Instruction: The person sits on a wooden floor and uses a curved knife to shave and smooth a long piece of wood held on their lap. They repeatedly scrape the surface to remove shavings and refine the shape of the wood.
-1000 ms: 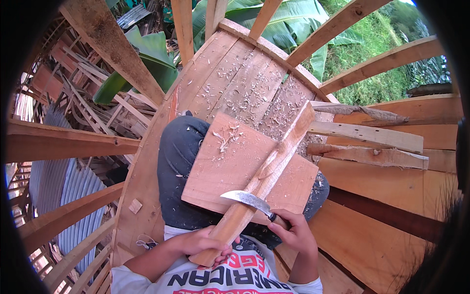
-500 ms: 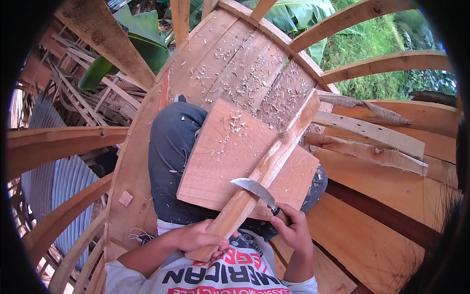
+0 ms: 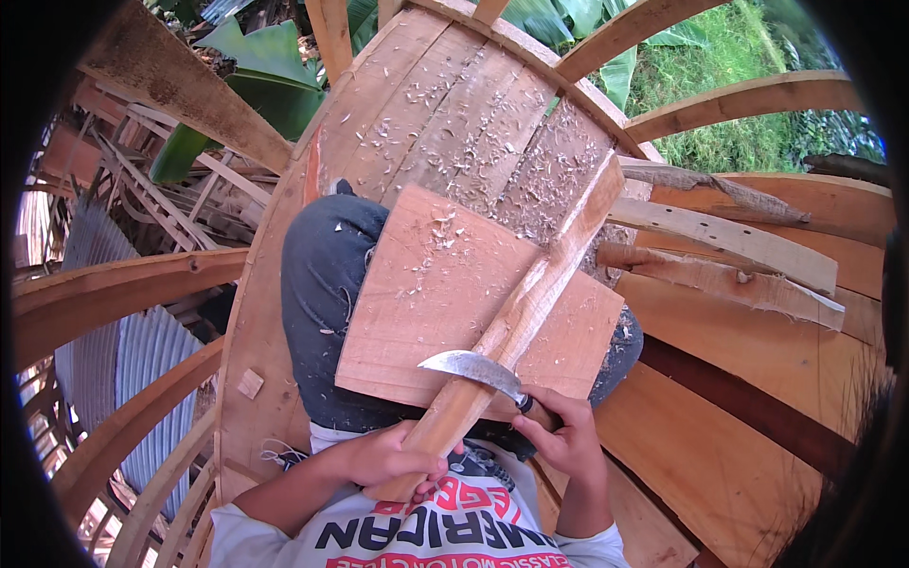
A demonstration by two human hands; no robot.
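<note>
Grasps the stick point(image 3: 519, 327), slanting over the board point(image 3: 417, 284), by its near end in the left grip point(image 3: 383, 459), the knife point(image 3: 492, 376) by its handle point(image 3: 540, 414) in the right grip point(image 3: 573, 440); seems stiff, fairly light, safest held clear of the blade point(image 3: 459, 363)

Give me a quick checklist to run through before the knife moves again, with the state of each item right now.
1. Left hand gripping the near end of the wooden piece: ok.
2. Right hand closed on the handle of the knife: ok.
3. Left hand apart from the blade: ok, the blade crosses the piece farther out from the body.
4. Board on the lap free of shavings: not ok, some lie toward its far left corner.
5. Wooden piece pressed firmly on the board: cannot tell, it lies across it but the contact is hidden.
6. Cutting edge sharp: cannot tell.
</note>
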